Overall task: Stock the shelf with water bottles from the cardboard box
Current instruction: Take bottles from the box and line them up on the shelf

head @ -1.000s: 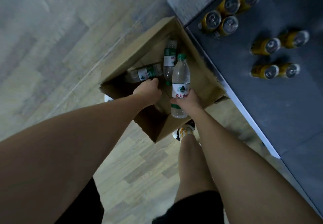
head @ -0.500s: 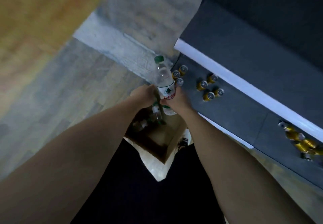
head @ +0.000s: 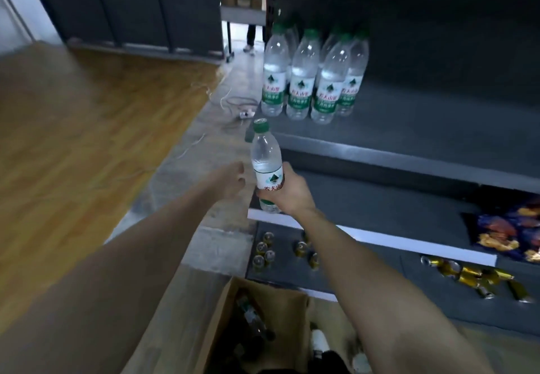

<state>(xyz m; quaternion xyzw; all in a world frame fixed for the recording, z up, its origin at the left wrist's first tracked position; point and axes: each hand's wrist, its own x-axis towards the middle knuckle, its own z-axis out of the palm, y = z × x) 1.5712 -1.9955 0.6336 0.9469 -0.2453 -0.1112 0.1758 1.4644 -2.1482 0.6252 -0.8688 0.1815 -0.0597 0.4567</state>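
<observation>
Bottle (head: pixel 267 169) is up out of the box (head: pixel 225 315) now, held upright near the shelf (head: pixel 409 151) edge. Left hand (head: pixel 233 182) loosely curled, empty; right hand (head: pixel 287 192) grips bottle. Several stocked bottles (head: pixel 312 78) stand on the shelf; more left in the box.

We see the right hand (head: pixel 287 195) gripping a water bottle (head: pixel 266 166) upright by its label, just in front of the shelf (head: pixel 409 128) where a cluster of bottles (head: pixel 314 78) stands. The left hand (head: pixel 232 182) hangs beside it with fingers loosely curled, and below sits the cardboard box (head: pixel 228 324) with bottles inside.
</observation>
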